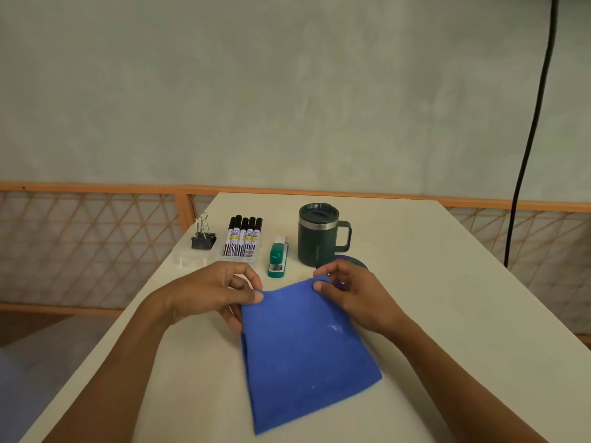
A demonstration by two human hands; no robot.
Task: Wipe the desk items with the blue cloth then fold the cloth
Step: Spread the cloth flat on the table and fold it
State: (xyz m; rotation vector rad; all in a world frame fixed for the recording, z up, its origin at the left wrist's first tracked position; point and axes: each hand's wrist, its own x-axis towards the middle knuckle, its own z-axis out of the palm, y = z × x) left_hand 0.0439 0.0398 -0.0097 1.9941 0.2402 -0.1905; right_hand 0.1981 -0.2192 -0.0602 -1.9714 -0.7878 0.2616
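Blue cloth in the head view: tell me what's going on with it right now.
A person has the blue cloth on the white desk. The left hand pinches its far left corner, the right hand its far right corner; the near part lies flat. A doubled layer along the left edge suggests folding is under way. The binder clips, markers, stapler and mug sit behind it, untouched.

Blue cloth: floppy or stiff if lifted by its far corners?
Likely floppy: the blue cloth lies flat, doubled over, with a fold visible along its left edge. Probably light: the left hand and right hand hold it with fingertip pinches alone.
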